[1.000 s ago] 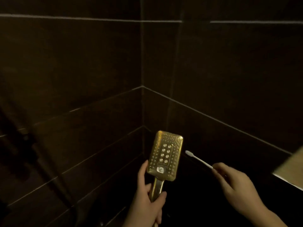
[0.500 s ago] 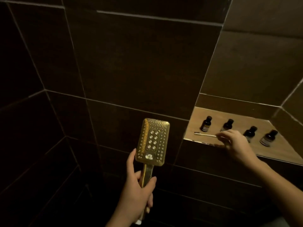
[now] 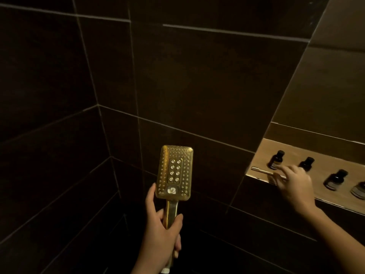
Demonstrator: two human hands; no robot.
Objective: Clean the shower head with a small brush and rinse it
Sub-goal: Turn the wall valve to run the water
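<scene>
A gold rectangular shower head (image 3: 174, 173) stands upright at the lower centre, its nozzle face turned toward me. My left hand (image 3: 163, 230) grips its gold handle from below. A small white brush (image 3: 262, 171) lies along the front edge of the beige wall niche (image 3: 258, 155) on the right. My right hand (image 3: 294, 184) reaches into the niche, and its fingers pinch the brush's handle end. The brush head points left.
Several small dark bottles (image 3: 275, 160) stand in a row on the niche shelf behind the brush. Dark tiled walls (image 3: 197, 76) with pale grout lines meet in a corner at the left. The light is dim.
My right hand carried the brush from beside the shower head to the niche shelf on the right and laid it along the edge. The view swung right. The left hand kept holding the shower head.
</scene>
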